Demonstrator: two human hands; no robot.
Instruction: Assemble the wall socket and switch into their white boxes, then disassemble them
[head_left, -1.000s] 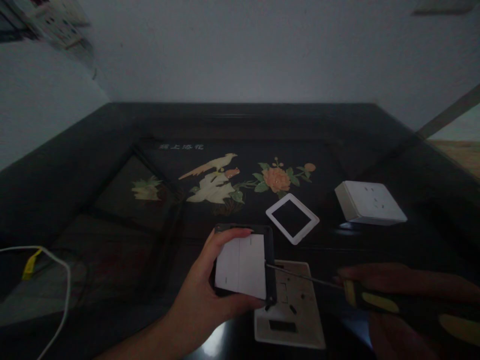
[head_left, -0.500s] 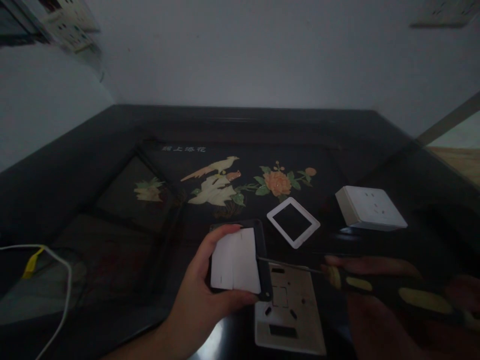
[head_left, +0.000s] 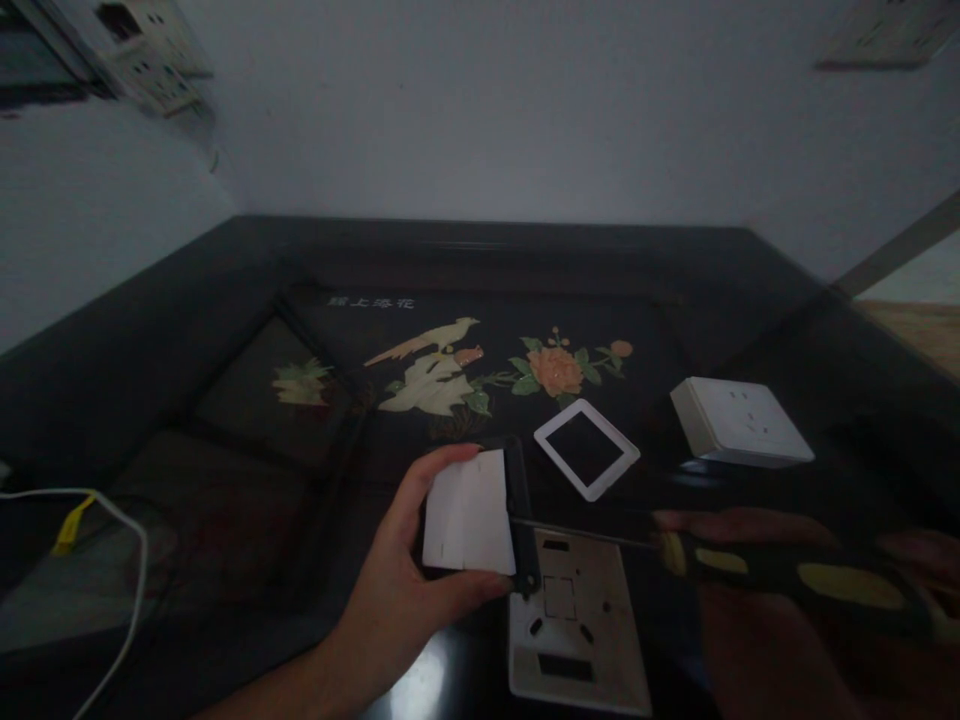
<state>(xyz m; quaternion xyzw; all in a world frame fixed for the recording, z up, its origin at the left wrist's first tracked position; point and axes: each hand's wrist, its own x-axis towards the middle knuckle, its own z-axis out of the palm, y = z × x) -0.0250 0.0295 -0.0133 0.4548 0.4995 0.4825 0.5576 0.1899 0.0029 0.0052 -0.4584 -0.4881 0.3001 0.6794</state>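
Observation:
In the head view my left hand (head_left: 409, 580) grips a light switch (head_left: 469, 515) with white rocker plates on a black frame, thumb at the lower edge and fingers at the upper. My right hand (head_left: 757, 620), dim and partly blurred, is wrapped round the black and yellow handle of a screwdriver (head_left: 787, 575). The screwdriver's thin shaft points left, and its tip meets the right side of the switch where plate and black frame join. Below the shaft a whitish wall box (head_left: 577, 630) with slots lies on the table, its upper left corner behind the switch.
A white cover frame (head_left: 589, 490) and a white socket (head_left: 750, 420) lie on the glossy black table (head_left: 480, 245), which has a bird and flower inlay. A white cable (head_left: 139, 570) with a yellow tag runs at the left. Walls rise behind.
The switch in my left hand has tilted and shifted slightly left and up. The screwdriver tip has stayed against its right side. The whole view has shifted down a little.

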